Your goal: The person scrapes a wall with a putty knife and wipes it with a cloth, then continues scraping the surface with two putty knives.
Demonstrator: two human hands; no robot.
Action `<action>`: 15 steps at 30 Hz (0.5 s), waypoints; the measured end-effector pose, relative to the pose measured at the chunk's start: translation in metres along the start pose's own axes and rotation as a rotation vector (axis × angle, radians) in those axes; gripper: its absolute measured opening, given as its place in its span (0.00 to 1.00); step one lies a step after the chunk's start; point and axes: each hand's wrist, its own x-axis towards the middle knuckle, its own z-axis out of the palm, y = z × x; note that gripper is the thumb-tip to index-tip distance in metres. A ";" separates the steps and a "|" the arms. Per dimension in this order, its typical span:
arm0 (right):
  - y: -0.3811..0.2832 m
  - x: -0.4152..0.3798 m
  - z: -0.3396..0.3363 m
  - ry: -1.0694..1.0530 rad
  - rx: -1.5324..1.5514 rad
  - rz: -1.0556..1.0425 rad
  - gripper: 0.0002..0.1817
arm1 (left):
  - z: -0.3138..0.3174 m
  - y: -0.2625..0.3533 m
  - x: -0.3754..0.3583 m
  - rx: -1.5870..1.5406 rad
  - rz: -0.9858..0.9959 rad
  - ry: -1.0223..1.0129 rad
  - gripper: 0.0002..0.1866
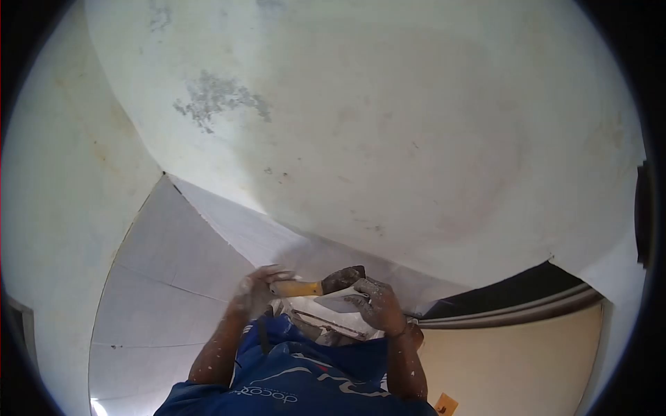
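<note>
In front of my waist, my left hand (255, 288) is at the butt of a yellow-handled putty knife (297, 288), its fingers slightly blurred. The knife lies crosswise, its dark, crusted end pointing toward my right hand (379, 305). That hand is closed on a thin, pale flat spreader (340, 301), gripped at its right edge and held just below the knife's dark end. White dust and splashes cover both hands and forearms.
A wall (416, 139) with grey bare patches (218, 100) fills the upper view. Pale floor tiles (159, 277) lie at left. At right are a dark strip (513, 291) and a beige surface (513, 360). A small orange piece (446, 404) sits by my right elbow.
</note>
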 end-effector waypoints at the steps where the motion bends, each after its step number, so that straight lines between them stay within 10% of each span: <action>1: 0.002 0.002 -0.002 0.014 -0.008 0.020 0.08 | 0.005 0.012 0.008 -0.008 -0.021 -0.011 0.32; 3: 0.010 0.004 -0.003 0.060 -0.174 -0.220 0.07 | 0.031 0.040 0.018 1.523 -0.107 -0.105 0.34; 4: 0.003 0.009 -0.002 0.055 -0.155 -0.197 0.07 | 0.052 0.041 0.026 1.669 -0.200 -0.068 0.33; 5: -0.004 0.008 0.000 0.048 -0.162 -0.188 0.07 | 0.046 0.039 0.024 1.657 -0.203 -0.072 0.33; 8: -0.003 0.026 0.006 0.143 -0.019 -0.223 0.05 | -0.001 0.029 0.034 0.362 0.146 -0.073 0.36; 11: -0.015 0.043 0.016 0.151 0.052 -0.021 0.05 | -0.007 0.013 0.026 0.426 0.250 -0.151 0.37; 15: -0.015 0.068 0.043 0.154 0.044 -0.243 0.06 | 0.003 -0.011 0.032 0.335 0.426 0.111 0.33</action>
